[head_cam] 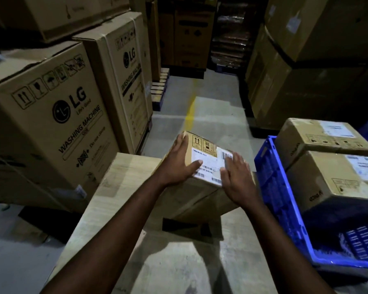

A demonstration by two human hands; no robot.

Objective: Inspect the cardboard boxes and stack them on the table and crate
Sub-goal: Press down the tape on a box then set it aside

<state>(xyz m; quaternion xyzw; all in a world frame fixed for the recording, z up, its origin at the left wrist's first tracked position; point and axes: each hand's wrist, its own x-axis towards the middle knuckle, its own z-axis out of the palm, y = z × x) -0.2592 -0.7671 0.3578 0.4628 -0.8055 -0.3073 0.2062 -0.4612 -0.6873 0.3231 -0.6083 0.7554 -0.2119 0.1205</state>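
The small box [191, 196] sits tipped up on the tabletop [123, 172], just left of the blue crate [270, 166]. The left hand [179, 160] and right hand [236, 179] press it with flat, open fingers [232, 161], likely tilting it to read the labels.

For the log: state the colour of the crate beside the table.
The crate is blue; head view shows it.

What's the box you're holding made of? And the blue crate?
Box: brown cardboard, matte, with creased edges and white paper labels stuck on top. Crate: probably hard plastic, since it is glossy blue with moulded, slotted walls.
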